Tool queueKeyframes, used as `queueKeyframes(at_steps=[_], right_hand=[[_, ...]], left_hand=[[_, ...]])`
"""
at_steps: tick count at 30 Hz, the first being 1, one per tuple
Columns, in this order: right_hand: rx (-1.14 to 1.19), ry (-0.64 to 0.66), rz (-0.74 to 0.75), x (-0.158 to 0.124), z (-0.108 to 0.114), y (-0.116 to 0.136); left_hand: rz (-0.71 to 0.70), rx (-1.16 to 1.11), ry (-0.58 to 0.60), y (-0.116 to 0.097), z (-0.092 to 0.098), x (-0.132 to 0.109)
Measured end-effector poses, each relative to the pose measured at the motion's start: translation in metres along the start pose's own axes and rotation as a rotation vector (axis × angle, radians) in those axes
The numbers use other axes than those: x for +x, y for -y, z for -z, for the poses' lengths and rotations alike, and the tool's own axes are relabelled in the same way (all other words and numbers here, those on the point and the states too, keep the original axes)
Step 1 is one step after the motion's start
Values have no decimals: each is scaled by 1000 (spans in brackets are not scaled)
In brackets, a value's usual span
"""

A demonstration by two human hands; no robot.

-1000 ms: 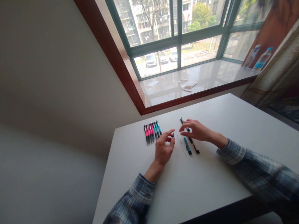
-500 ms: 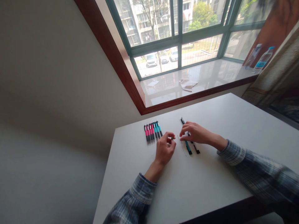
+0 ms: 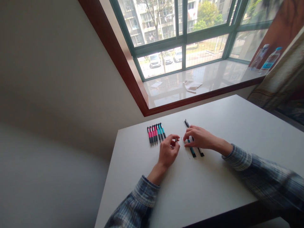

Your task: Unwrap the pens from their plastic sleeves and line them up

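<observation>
My left hand [image 3: 169, 150] is pinched on a small dark piece [image 3: 176, 139], too small to name, just right of a row of pens. That row holds several pink pens [image 3: 152, 135] and teal pens [image 3: 161, 131] with black grips, side by side. My right hand [image 3: 199, 137] hovers with thumb and fingers apart over a teal pen part [image 3: 192, 152] and a black-ended clear part [image 3: 200, 152]. A black tip [image 3: 186, 123] shows beyond its fingers. Between my hands a thin clear rod [image 3: 186, 150] lies on the white table [image 3: 180, 196].
Behind the table, a windowsill [image 3: 171, 93] carries a crumpled wrapper [image 3: 192, 85] and a paper scrap [image 3: 156, 84]. Two plastic bottles, one with a blue label [image 3: 268, 64], stand at its right end beside a curtain [image 3: 273, 84]. A wall is at the left.
The thumb and fingers of my right hand have shifted slightly down and right over the parts. My left hand keeps its pinch, almost unmoved. The whole view has shifted slightly.
</observation>
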State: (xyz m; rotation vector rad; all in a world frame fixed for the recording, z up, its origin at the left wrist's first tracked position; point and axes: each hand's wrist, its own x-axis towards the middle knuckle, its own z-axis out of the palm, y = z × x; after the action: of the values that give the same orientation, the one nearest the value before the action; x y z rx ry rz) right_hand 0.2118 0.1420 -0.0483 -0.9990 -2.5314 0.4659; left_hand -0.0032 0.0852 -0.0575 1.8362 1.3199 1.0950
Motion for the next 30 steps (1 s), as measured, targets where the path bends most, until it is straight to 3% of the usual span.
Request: queueKeyframes(at_steps=[10, 15, 18, 24, 30], right_hand=[[17, -9, 5, 1, 0, 4], [48, -149, 49, 2, 5, 7], [131, -275, 116, 2, 7, 12], [197, -335, 184, 0, 6, 20], [186, -339, 178, 0, 6, 21]], left_hand=[[9, 19, 2, 0, -1, -1], [-12, 23, -41, -5, 5, 0], [49, -56, -57, -8, 8, 2], [224, -329, 83, -7, 7, 8], [211, -327, 136, -9, 9, 8]])
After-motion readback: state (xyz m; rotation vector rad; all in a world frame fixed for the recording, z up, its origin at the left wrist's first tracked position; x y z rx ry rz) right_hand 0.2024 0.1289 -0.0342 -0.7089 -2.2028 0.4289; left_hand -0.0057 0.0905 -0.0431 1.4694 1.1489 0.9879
